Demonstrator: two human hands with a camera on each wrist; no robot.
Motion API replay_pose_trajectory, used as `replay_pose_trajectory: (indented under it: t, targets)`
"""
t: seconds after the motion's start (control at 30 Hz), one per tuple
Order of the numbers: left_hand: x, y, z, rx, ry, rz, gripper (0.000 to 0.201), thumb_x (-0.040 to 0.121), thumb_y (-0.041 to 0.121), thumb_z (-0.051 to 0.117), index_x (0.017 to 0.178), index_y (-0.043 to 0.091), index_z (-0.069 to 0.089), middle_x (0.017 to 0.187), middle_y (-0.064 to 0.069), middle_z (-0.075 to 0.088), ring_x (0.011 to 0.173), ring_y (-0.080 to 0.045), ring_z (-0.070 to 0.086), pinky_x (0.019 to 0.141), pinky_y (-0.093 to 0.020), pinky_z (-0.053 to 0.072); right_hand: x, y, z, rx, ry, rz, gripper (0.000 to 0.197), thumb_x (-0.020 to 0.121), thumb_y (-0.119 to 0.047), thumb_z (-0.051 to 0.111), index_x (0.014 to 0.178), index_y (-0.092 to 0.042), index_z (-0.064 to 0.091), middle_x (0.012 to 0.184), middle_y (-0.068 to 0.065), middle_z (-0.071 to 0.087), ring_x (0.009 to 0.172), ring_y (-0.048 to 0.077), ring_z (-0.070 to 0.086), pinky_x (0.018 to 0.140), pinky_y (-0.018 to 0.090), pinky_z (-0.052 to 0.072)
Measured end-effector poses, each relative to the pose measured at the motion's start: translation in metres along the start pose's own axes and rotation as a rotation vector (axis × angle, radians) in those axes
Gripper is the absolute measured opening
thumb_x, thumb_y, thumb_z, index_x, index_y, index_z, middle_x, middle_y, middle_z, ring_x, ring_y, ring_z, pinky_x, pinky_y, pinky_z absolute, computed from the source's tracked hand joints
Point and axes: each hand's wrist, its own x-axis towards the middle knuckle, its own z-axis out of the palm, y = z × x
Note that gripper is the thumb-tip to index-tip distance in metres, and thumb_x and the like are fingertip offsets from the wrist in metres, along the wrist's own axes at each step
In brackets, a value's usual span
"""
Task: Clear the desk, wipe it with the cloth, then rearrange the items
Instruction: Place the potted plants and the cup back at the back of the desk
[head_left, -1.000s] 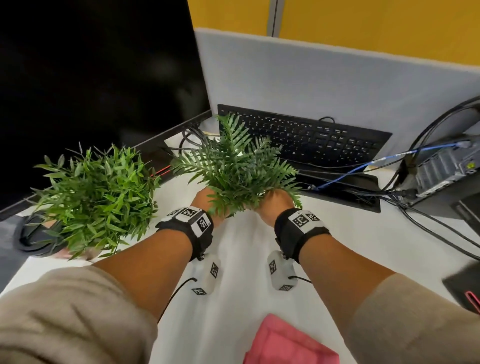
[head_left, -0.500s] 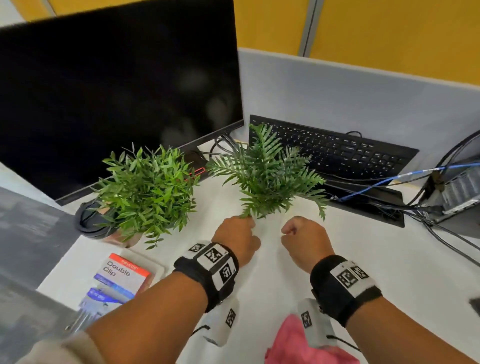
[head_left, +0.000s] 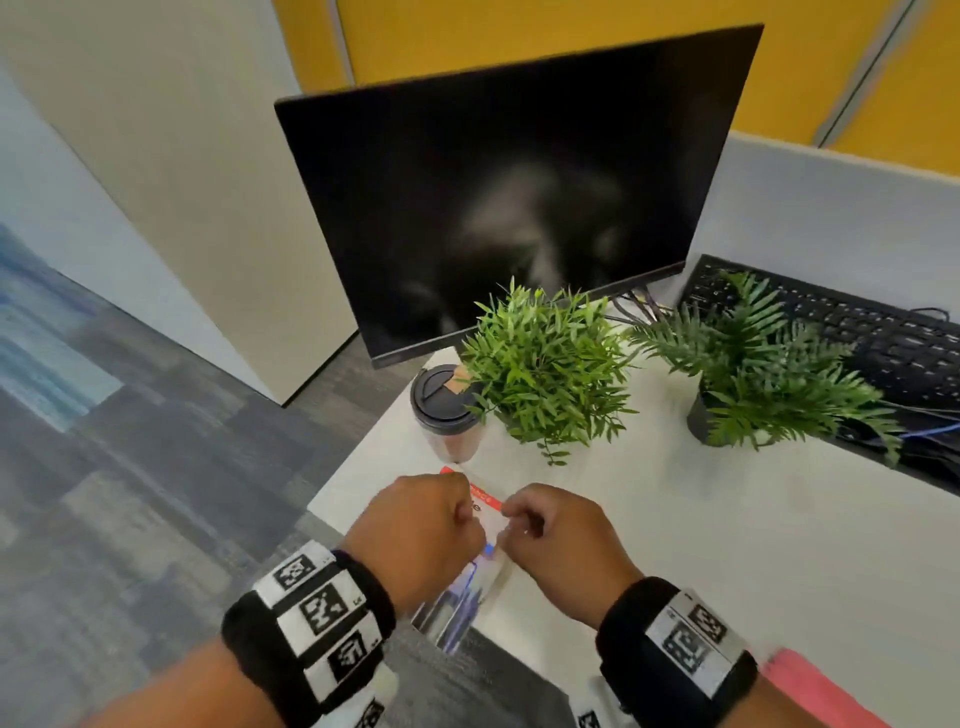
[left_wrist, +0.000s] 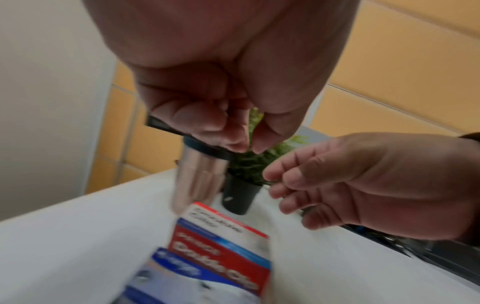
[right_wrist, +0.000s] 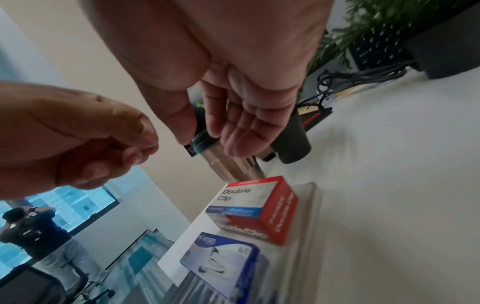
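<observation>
A clear tray (right_wrist: 309, 216) at the desk's near left corner holds a red "Double Clip" box (right_wrist: 249, 207) and a blue box (right_wrist: 221, 259). My left hand (head_left: 467, 512) and right hand (head_left: 514, 519) hover side by side just above the tray, fingers loosely curled, holding nothing. In the left wrist view the left thumb and fingertips (left_wrist: 233, 144) point down at the red box (left_wrist: 221, 242) without touching it. The pink cloth (head_left: 821, 691) lies on the white desk (head_left: 727, 545) at the bottom right, behind my right wrist.
A lidded cup (head_left: 447, 415) stands just beyond the tray. Right of it are a leafy potted plant (head_left: 545, 374) and a fern in a dark pot (head_left: 769, 374). A monitor (head_left: 509, 197), a keyboard (head_left: 857, 332) and cables fill the back. The desk edge drops to carpet on the left.
Both hands let go of the fern, which now stands on the desk, and moved left to hover over the tray. My view has swung left with them.
</observation>
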Motion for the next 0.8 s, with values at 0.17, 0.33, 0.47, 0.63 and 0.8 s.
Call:
replay_pose_trajectory:
  t: [0.17, 0.33, 0.47, 0.63, 0.8]
  targets:
    - [0.036, -0.071, -0.021, -0.177, 0.112, -0.205, 0.031, 0.078, 0.039, 0.065, 0.104, 0.023, 0.060, 0.091, 0.004, 0.065, 0.086, -0.018, 0.063, 0.077, -0.028, 0.052, 0.048, -0.039, 0.043, 0.026, 0.098, 0.129, 0.052, 0.083, -0.027, 0.069, 0.131, -0.023, 0.052, 0.124, 0.005, 0.055, 0.110, 0.020, 0.056, 0.097, 0.032, 0.047]
    - [0.081, -0.077, -0.020, -0.439, 0.012, -0.050, 0.077, 0.070, 0.034, 0.076, 0.137, 0.022, 0.039, 0.126, 0.006, 0.053, 0.119, -0.018, 0.054, 0.094, -0.025, 0.047, 0.081, -0.058, 0.051, 0.141, 0.229, 0.207, 0.062, 0.082, -0.023, 0.072, 0.137, -0.017, 0.046, 0.130, 0.004, 0.061, 0.120, 0.022, 0.056, 0.091, 0.020, 0.041]
    - [0.101, -0.069, -0.027, -0.513, -0.044, 0.052, 0.062, 0.072, 0.010, 0.077, 0.114, 0.031, 0.036, 0.093, 0.020, 0.051, 0.090, -0.002, 0.058, 0.066, -0.003, 0.041, 0.098, -0.057, 0.056, 0.161, 0.233, 0.207, 0.060, 0.080, -0.019, 0.073, 0.133, -0.021, 0.045, 0.125, 0.000, 0.064, 0.118, 0.021, 0.059, 0.094, 0.024, 0.044]
    - [0.105, -0.077, -0.025, -0.527, -0.020, 0.083, 0.071, 0.063, 0.020, 0.084, 0.123, 0.022, 0.047, 0.113, 0.007, 0.062, 0.099, -0.007, 0.058, 0.083, -0.015, 0.045, 0.103, -0.055, 0.062, 0.212, 0.273, 0.203, 0.060, 0.082, -0.010, 0.069, 0.136, -0.016, 0.043, 0.129, 0.004, 0.060, 0.121, 0.022, 0.056, 0.092, 0.021, 0.041]
    - [0.090, -0.090, -0.033, -0.518, 0.050, 0.101, 0.070, 0.057, 0.034, 0.084, 0.116, 0.039, 0.046, 0.109, 0.019, 0.061, 0.104, -0.004, 0.061, 0.097, -0.030, 0.050, 0.088, -0.066, 0.065, 0.324, 0.278, 0.097, 0.047, 0.082, -0.010, 0.070, 0.112, -0.039, 0.048, 0.093, -0.021, 0.059, 0.093, 0.004, 0.064, 0.066, 0.004, 0.039]
